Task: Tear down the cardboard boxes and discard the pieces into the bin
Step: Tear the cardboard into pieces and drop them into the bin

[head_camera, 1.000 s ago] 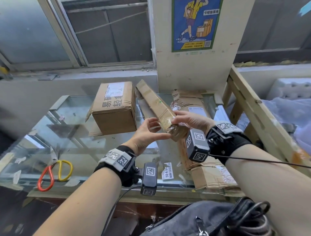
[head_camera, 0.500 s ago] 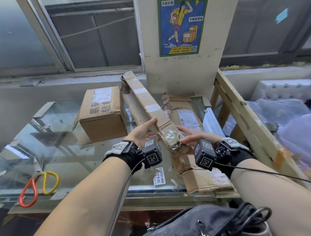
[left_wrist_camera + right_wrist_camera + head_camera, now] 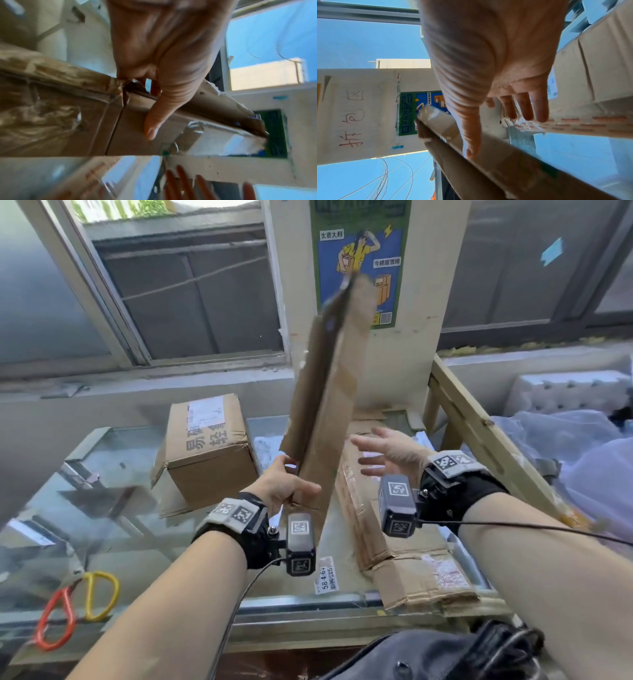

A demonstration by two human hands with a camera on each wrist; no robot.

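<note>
Long flattened brown cardboard box (image 3: pixel 325 392) stands nearly upright above the glass table (image 3: pixel 113 508), left hand (image 3: pixel 287 486) gripping its lower end. Left wrist: thumb (image 3: pixel 159 115) pressed on cardboard. Right wrist: right hand (image 3: pixel 488 60) fingers (image 3: pixel 524 106) spread wide, holding nothing.

- The long box (image 3: pixel 325 392) stands almost upright over the middle of the table (image 3: pixel 113 518), with its lower end in the left hand (image 3: pixel 284 487).
- The right hand (image 3: pixel 390 453) is to the right of the long box and apart from it.
- The closed box (image 3: pixel 209 450) sits on the table, left of the long box.
- The flattened cardboard (image 3: pixel 404 556) lies on the right part of the table, below the right hand.
- The scissors (image 3: pixel 77 611) lie at the near left corner.
- The poster (image 3: pixel 359 251) hangs on the pillar (image 3: pixel 414 337) behind the table; the top of the long box seems to overlap it, but this part is blurred.
</note>
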